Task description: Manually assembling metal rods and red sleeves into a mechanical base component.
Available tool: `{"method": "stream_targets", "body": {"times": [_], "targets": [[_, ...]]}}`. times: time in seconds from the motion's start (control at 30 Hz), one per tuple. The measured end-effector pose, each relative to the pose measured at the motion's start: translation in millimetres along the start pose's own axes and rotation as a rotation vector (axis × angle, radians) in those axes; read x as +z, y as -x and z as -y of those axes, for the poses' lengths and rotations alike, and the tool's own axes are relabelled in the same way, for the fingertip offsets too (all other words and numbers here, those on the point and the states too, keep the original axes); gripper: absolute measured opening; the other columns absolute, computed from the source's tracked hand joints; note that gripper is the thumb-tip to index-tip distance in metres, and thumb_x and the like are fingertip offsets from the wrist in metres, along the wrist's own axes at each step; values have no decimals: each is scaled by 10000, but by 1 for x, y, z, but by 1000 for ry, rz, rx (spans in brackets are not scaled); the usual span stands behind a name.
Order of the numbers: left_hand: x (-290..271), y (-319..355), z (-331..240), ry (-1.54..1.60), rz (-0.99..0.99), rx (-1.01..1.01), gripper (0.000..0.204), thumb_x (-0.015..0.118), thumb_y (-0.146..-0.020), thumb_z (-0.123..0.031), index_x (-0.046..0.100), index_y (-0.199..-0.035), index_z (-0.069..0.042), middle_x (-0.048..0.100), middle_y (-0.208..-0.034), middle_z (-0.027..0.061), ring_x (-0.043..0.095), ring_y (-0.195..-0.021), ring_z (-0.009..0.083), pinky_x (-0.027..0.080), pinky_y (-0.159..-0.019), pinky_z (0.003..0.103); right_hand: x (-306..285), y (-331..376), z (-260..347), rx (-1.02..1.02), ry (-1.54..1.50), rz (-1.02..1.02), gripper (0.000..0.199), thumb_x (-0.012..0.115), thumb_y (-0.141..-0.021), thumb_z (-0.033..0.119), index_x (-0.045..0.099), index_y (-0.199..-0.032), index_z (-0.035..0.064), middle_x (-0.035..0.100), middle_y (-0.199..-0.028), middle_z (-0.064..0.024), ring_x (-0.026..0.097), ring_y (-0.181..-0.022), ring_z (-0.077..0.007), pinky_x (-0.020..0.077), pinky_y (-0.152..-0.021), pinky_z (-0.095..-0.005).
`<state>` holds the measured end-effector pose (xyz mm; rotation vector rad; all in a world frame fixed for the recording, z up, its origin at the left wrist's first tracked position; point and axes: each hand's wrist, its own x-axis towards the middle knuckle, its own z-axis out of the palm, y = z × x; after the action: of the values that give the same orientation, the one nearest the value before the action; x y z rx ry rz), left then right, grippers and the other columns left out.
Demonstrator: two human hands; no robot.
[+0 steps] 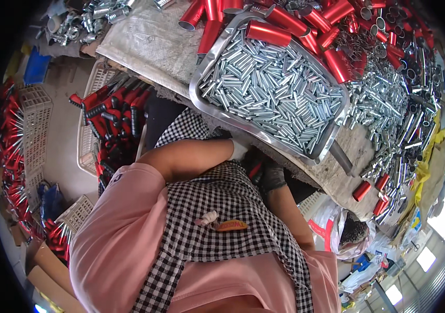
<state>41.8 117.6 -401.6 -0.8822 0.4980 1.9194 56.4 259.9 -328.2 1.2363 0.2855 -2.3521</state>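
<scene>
Nearest the camera, a pink shirt [113, 229] and a black-and-white checked apron [222, 208] fill the lower frame. Both forearms are drawn in against the body, below the edge of the workbench [149, 47].

The left hand [239, 149] is gloved in white; only the cuff end is seen at the table edge, and its grip cannot be told. The right hand [273, 175] is gloved in dark grey and is tucked under the table lip just beside the left. A small red piece [255, 170] is glimpsed between the two gloves; whether it is held, and by which hand, cannot be told.

Just beyond the hands, a metal tray [201, 78] is set tilted on the bench, heaped with short silvery metal pins [274, 88]. Red tubes [269, 32] are lying on the tray's far rim and piled behind it. More silvery parts [384, 99] are spread to the right of the tray, with a few red tubes [362, 190] near the bench's right edge.

To the left, below bench level, a pale plastic crate [89, 104] is seen holding red-and-black handled pieces [113, 104]. Further crates [34, 120] are stacked at far left.
</scene>
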Motion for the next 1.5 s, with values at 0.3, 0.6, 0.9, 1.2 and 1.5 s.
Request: {"method": "stream_targets", "body": {"times": [0.3,0.6,0.9,1.2,1.5], "targets": [[18,21,1,103,-54,2,289,484,-989,-246,603,-1125,-20,653,-1027,161,635,-891,251,535,-779,399,9,26,-4,-216,369,-98,458,517,-1014,363,504,-1345,47,582,-1246,-118,552,-1128,-233,468,-1012,-317],[38,52,-13,172,-100,40,281,490,-988,-248,615,-1102,-24,660,-987,154,638,-846,238,542,-732,382,-55,-52,28,-148,239,108,517,461,-1037,362,415,-1453,58,510,-1395,-146,504,-1237,-257,395,-1094,-339],[82,118,-62,-1224,-97,391,328,519,-933,-266,638,-1173,-76,714,-1040,140,671,-919,320,526,-797,428,33,-54,18,-343,580,450,528,477,-1025,376,417,-1448,67,533,-1354,-149,529,-1205,-264,417,-1074,-346],[-24,20,-5,-2002,-260,785,471,431,-904,-276,629,-1275,-63,593,-1347,165,545,-1262,322,400,-1083,416,48,-49,-8,-386,1093,550,539,493,-1013,391,420,-1444,76,556,-1313,-151,554,-1172,-271,439,-1053,-352],[16,48,-11,-2045,-273,565,434,477,-922,-279,619,-1272,-65,606,-1323,177,553,-1241,342,420,-1067,410,58,-11,-6,-311,1521,524,550,509,-1000,405,423,-1439,85,580,-1272,-153,579,-1140,-277,461,-1033,-358]]}}
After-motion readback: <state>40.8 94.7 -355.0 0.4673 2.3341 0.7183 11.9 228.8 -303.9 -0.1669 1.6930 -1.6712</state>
